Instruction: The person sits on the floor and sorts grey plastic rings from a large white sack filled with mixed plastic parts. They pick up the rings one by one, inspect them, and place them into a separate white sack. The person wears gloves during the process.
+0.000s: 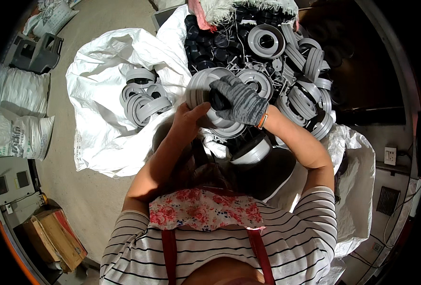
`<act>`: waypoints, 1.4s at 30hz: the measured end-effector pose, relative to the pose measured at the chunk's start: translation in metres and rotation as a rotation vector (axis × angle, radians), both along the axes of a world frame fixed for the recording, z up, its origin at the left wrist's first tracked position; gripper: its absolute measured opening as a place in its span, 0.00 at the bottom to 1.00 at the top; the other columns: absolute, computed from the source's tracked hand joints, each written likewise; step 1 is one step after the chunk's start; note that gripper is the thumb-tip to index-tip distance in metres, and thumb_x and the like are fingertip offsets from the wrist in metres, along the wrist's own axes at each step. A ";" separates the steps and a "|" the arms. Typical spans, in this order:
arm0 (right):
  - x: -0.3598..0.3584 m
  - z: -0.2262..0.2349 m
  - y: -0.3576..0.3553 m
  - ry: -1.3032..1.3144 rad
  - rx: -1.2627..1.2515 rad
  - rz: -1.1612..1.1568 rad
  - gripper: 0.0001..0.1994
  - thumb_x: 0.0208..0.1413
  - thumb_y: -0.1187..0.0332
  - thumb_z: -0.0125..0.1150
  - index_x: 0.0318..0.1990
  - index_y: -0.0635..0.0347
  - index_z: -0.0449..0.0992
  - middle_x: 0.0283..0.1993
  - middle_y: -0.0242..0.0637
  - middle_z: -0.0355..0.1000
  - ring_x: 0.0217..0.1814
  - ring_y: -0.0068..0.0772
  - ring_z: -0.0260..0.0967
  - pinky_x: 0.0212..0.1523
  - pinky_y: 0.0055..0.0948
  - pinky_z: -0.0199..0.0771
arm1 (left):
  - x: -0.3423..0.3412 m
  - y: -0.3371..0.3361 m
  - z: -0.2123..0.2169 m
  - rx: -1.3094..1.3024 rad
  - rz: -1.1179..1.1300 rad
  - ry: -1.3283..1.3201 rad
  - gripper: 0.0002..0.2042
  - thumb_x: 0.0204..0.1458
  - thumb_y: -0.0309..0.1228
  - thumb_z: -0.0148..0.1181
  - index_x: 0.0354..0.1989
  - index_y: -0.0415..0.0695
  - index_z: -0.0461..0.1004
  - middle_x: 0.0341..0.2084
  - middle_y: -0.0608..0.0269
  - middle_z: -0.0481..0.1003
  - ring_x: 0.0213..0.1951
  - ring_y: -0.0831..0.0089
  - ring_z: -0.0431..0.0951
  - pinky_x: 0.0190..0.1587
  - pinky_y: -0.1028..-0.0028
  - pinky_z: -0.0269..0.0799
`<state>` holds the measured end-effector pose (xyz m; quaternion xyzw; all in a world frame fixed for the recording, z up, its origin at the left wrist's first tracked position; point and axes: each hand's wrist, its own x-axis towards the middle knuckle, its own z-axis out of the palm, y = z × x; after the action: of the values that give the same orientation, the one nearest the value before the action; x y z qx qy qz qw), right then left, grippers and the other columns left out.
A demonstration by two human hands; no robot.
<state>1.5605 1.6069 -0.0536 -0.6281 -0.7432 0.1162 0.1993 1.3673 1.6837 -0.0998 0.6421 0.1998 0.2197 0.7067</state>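
In front of my chest, my bare left hand (189,118) grips the rim of a grey round plastic part with a ridged side (199,88). My right hand (243,102), in a grey-and-black knit glove, is closed around a black plastic piece (217,100) at the middle of that grey part. The glove hides most of the black piece, so I cannot tell whether it is joined to the grey part. Just beyond my right hand lies a grey flanged ring (256,81). Closer to me, another grey round part (252,151) rests near my lap.
Ahead spreads a heap of black caps (205,45) and grey rings (310,61). A white woven sack (108,71) at the left holds several grey rings (141,105). Filled sacks (20,90), a grey plastic case (37,54) and cardboard (58,237) line the far left.
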 end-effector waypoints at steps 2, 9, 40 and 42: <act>-0.004 0.009 -0.013 -0.102 -0.002 0.116 0.34 0.37 0.61 0.67 0.55 0.62 0.64 0.50 0.53 0.63 0.54 0.55 0.61 0.57 0.45 0.60 | -0.003 -0.005 0.012 -0.472 0.011 -0.061 0.15 0.50 0.27 0.59 0.44 0.32 0.70 0.34 0.60 0.74 0.34 0.73 0.76 0.36 0.75 0.74; -0.017 0.019 -0.040 0.097 -0.003 -0.056 0.34 0.34 0.58 0.71 0.52 0.61 0.68 0.50 0.49 0.66 0.55 0.51 0.61 0.57 0.39 0.62 | -0.007 -0.021 0.018 -0.325 -0.050 -0.026 0.14 0.49 0.29 0.61 0.41 0.34 0.72 0.32 0.61 0.74 0.33 0.74 0.76 0.35 0.75 0.73; 0.103 -0.124 -0.046 -0.647 -0.465 -0.246 0.35 0.43 0.59 0.59 0.62 0.53 0.58 0.60 0.49 0.63 0.65 0.50 0.54 0.64 0.53 0.44 | -0.020 0.032 0.008 0.023 0.587 -0.018 0.34 0.49 0.29 0.64 0.63 0.34 0.53 0.59 0.46 0.59 0.59 0.61 0.62 0.60 0.69 0.57; 0.096 -0.112 -0.042 -0.701 -0.427 -0.293 0.34 0.45 0.58 0.58 0.62 0.53 0.57 0.59 0.49 0.64 0.64 0.51 0.56 0.63 0.56 0.45 | -0.014 0.017 0.010 -0.245 0.473 -0.066 0.32 0.50 0.28 0.63 0.62 0.34 0.56 0.57 0.46 0.62 0.59 0.62 0.62 0.59 0.68 0.59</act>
<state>1.6562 1.5651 -0.1659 -0.7555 -0.6282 0.0175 -0.1851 1.3536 1.7006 -0.0895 0.4797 0.3461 0.3739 0.7143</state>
